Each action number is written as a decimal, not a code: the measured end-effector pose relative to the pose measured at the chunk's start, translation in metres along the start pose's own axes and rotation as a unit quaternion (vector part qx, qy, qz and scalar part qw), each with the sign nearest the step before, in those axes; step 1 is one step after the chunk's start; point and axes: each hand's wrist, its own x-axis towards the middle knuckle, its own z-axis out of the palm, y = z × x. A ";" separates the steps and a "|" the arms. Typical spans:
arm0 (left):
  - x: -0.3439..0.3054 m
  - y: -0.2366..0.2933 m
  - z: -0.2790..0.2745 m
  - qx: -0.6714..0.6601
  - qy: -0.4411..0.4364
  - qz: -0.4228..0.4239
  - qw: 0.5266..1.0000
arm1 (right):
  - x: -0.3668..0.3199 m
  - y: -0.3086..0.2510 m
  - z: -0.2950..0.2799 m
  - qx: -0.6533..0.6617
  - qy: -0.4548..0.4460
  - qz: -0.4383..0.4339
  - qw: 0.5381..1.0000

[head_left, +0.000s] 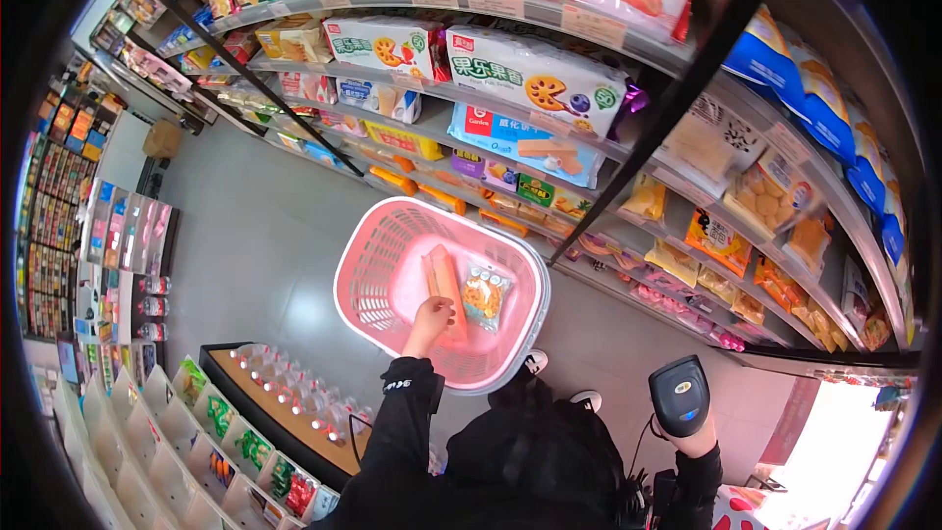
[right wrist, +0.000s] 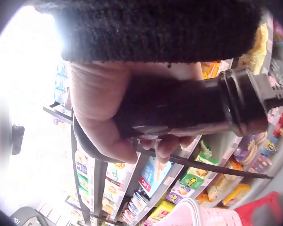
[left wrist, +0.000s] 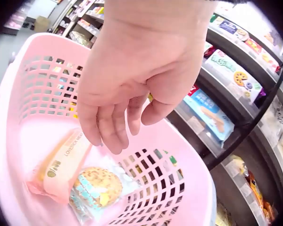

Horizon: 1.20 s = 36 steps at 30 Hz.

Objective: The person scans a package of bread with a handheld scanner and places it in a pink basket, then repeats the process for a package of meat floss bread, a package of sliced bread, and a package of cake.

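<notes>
A pink plastic basket (head_left: 345, 260) with slotted sides is in the middle of the head view. Inside it lie a long orange-pink packet (head_left: 444, 280) and a clear pack with a round, seed-topped cookie (head_left: 483, 296). Over these items hangs my left hand (head_left: 430, 324), its fingers loosely bent and holding nothing. The left wrist view shows the long packet (left wrist: 61, 165) and the cookie pack (left wrist: 101, 188) side by side below my fingertips (left wrist: 114, 143). Off to the right, my right hand (head_left: 697, 443) grips a black barcode scanner (head_left: 678, 397) by its handle (right wrist: 174, 103), cable trailing.
Curved shelves (head_left: 549, 123) full of packaged biscuits and snacks run along the far side and right. Bottles (head_left: 294, 388) stand on a low counter at lower left, beside white bins (head_left: 177, 432) of small packs. Grey floor (head_left: 265, 226) lies left of the basket.
</notes>
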 end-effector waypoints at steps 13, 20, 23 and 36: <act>0.070 -0.027 0.017 0.228 0.177 -0.158 0.944 | 0.006 0.004 0.023 -0.053 -0.059 0.100 0.992; 0.089 -0.058 0.021 0.227 0.132 -0.207 0.942 | 0.009 0.013 0.031 -0.021 -0.046 0.154 0.987; 0.094 -0.067 0.019 0.202 0.168 -0.192 0.946 | 0.010 0.022 0.036 -0.060 -0.050 0.114 0.990; 0.094 -0.055 0.000 0.039 0.148 -0.162 0.975 | 0.013 0.018 0.037 0.051 -0.045 0.142 0.988</act>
